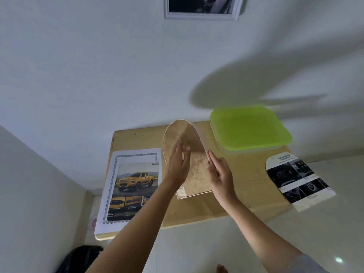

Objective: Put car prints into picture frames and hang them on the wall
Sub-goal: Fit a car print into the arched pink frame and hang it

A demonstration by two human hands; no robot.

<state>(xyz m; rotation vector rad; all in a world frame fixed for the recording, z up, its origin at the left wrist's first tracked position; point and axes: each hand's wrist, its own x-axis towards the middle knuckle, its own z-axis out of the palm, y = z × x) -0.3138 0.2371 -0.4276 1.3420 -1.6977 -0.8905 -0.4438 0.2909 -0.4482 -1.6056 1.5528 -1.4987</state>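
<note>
The left hand's fingers [182, 149] lie straight and close together, flat on the face of the arch-shaped backing board [197, 164]. Their tips are blurred. The right hand's fingers [211, 160] are also straight and pressed together, set edge-on against the board's right rim. I cannot tell where either thumb sits. The left hand [177, 166] covers the board's left half. The right hand [221, 175] stands just beside the rim with the palm turned inward.

The board is mottled tan with a pale edge. Its rounded end points to the wall and its straight end is toward the person, with a small label at the near left corner. It sits over the middle of the wooden counter [248, 174], its arch reaching just past the counter's back edge in the view. I cannot tell whether it is lying flat or lifted.

To the left, a print of a yellow pickup [136, 184] lies on a white sheet with a patterned border [126, 156], and the sheet overhangs the counter's near left corner. To the right, an arch-cut print of car interiors [295, 178] lies half off the counter's right end. A green-lidded container [250, 127] rests at the back right corner, near the board's rim. High on the wall [98, 66] hangs a white-framed picture [201, 8]. A dark object [80, 257] lies on the floor at lower left.
</note>
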